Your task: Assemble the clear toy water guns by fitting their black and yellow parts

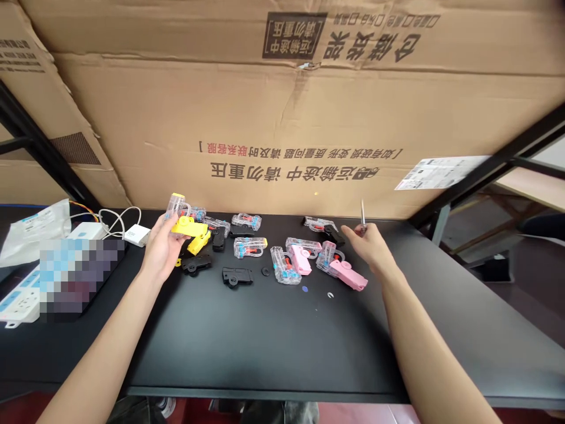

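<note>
My left hand [159, 244] is closed on a toy water gun [190, 227] with a clear body and a yellow grip, raised over the table's left part. My right hand [368, 244] grips a screwdriver [362, 215] whose thin metal shaft points up; most of its handle is hidden by the fingers. Just left of that hand lie a clear and black toy gun [324, 227] and a pink toy gun part [348, 275]. Near my left hand, another yellow part [199, 242] and a black grip part [196, 265] rest on the table.
Between my hands lie several clear toy gun bodies [249, 247], a black grip [237, 277] and a pink grip [301, 260]. A power strip [22, 300], white cables and a plastic bag [35, 229] are at left. Behind stands a cardboard wall [265, 112].
</note>
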`<action>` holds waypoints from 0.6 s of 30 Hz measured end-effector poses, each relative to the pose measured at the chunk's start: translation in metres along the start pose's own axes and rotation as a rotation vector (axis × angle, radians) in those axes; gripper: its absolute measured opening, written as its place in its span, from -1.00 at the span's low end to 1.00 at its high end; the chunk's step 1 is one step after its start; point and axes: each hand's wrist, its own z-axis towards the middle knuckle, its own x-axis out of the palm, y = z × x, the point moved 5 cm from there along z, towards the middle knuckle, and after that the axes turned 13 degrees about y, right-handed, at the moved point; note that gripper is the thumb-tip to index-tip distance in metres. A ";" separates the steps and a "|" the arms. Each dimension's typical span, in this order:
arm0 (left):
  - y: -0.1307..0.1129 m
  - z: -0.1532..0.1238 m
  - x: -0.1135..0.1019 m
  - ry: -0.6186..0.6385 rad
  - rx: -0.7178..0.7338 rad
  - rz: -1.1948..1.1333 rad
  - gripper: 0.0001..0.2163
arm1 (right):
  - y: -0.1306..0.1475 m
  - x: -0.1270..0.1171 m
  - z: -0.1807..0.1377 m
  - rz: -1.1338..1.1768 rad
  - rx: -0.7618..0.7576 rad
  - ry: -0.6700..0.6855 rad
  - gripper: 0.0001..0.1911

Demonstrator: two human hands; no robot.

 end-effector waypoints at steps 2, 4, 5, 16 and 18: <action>0.002 0.001 -0.002 0.003 -0.001 0.012 -0.80 | -0.009 0.010 0.001 0.001 0.020 0.029 -0.60; 0.004 0.002 -0.004 -0.002 -0.005 0.018 -0.81 | -0.009 0.016 0.003 0.003 0.008 0.074 -0.57; 0.004 0.002 -0.005 -0.011 -0.005 0.021 -0.82 | -0.008 0.018 0.004 0.006 0.000 0.093 -0.57; 0.009 0.005 -0.005 0.014 0.050 0.137 -0.76 | -0.012 0.015 0.003 0.011 0.060 0.119 -0.62; 0.017 0.005 0.008 0.052 -0.003 0.182 -0.68 | -0.013 0.015 0.003 0.021 0.038 0.156 -0.59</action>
